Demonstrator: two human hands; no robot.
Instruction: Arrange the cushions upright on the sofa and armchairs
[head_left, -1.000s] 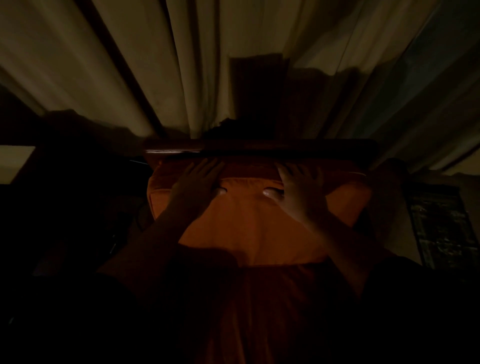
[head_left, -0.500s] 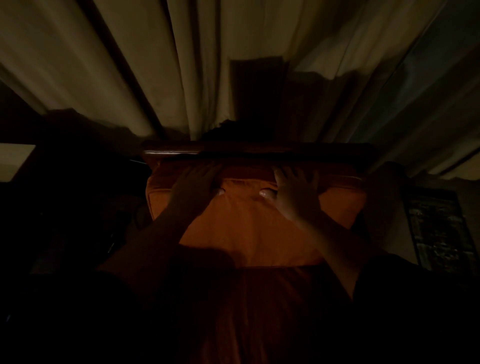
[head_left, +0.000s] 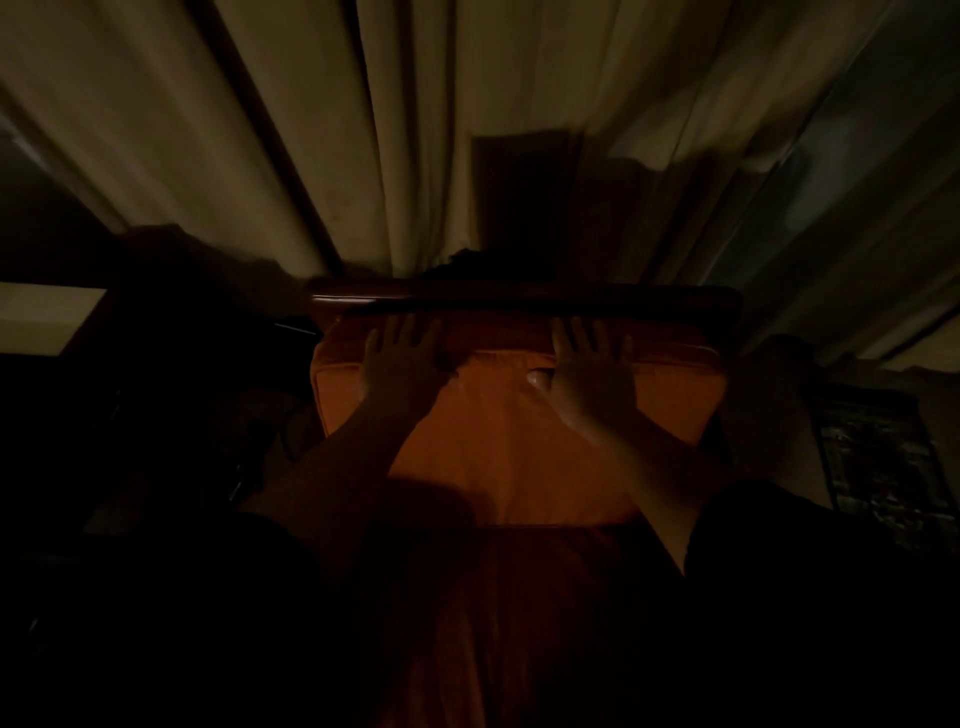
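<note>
From my feed: orange cushion (head_left: 514, 441) in matt woven cloth with a piped seam, chair's top rail (head_left: 524, 301) in dark wood — polished, one glossy glint at left, pale curtains (head_left: 415, 130) in soft, matt, pleated fabric.

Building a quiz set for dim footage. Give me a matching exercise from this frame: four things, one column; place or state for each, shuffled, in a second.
Things:
1. left hand
2. orange cushion
3. wooden top rail
4. curtain

Places or states:
A. hangs in folds behind the seat
B. runs dark across the top of the seat back
C. leans against the seat back, under both palms
D. lies flat, fingers spread, on the cushion's upper left part

Pairs: 1-D, 2-C, 3-B, 4-A
</note>
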